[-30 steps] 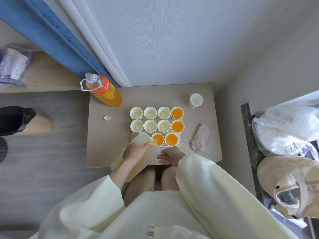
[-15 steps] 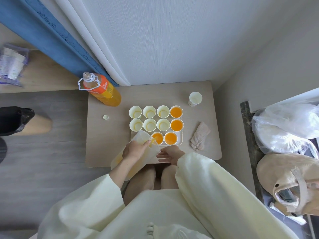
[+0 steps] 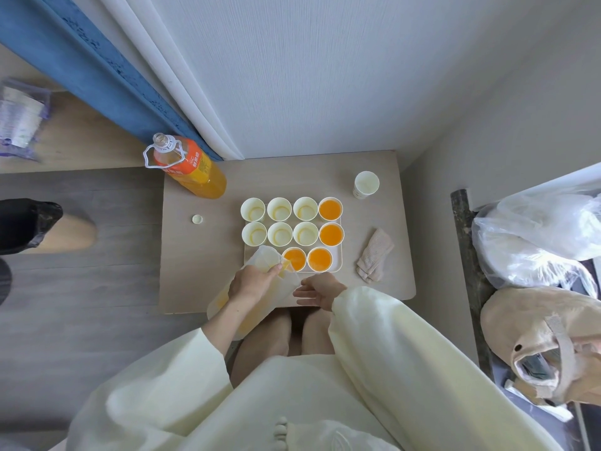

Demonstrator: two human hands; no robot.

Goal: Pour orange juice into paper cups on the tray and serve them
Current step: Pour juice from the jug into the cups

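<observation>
One desk (image 3: 201, 271) carries a tray (image 3: 337, 267), with a juice bottle (image 3: 192, 170) beyond the tray's far-left corner. Over its near-left corner the left hand (image 3: 250, 283) grips a clear jug (image 3: 265, 255), tilted, lip beside a full cup. The right hand (image 3: 317, 289) rests open, holding nothing, just off the tray's near edge. Four full cups (image 3: 319, 259) line the tray's right and near sides; six empty cups (image 3: 279, 234) wait at its left. Pouring slowly, lip low over one rim, should avoid spills. A cloth (image 3: 374, 255) lies right of the tray.
</observation>
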